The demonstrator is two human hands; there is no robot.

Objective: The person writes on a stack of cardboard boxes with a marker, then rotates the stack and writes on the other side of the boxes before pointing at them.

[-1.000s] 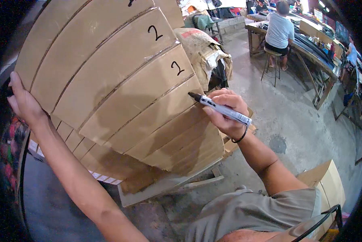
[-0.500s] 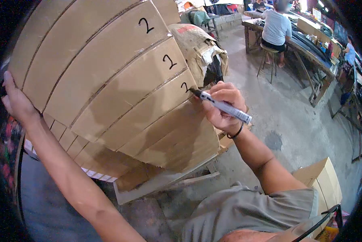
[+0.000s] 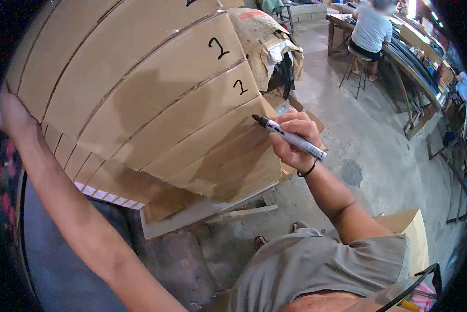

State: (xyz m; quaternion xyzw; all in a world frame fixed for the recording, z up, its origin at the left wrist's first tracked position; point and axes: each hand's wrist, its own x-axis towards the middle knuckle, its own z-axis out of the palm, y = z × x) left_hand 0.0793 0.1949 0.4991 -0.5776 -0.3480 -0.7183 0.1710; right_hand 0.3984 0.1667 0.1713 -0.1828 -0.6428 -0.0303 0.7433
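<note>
My right hand point(image 3: 296, 136) is closed round a black-and-white marker point(image 3: 298, 143), its dark tip close to a cardboard panel. Several flat cardboard pieces point(image 3: 155, 99) stand stacked in an overlapping row, with a black handwritten "2" point(image 3: 219, 48) near the right edge of one and a similar mark point(image 3: 240, 87) on the piece below. At the far left, my left hand point(image 3: 16, 115) is against the side of the stack; its fingers are blurred and partly hidden, so their grip is unclear.
A low pale platform point(image 3: 212, 214) lies under the stack. Behind it is a paper-covered pile point(image 3: 270, 41). A person point(image 3: 371, 28) sits on a stool point(image 3: 359, 57) by a long workbench point(image 3: 405, 67). An open carton point(image 3: 412, 234) stands at lower right.
The view has shifted, and the stack appears higher and further left. The mark where the marker tip was is now uncovered, and the tip is by the piece below.
</note>
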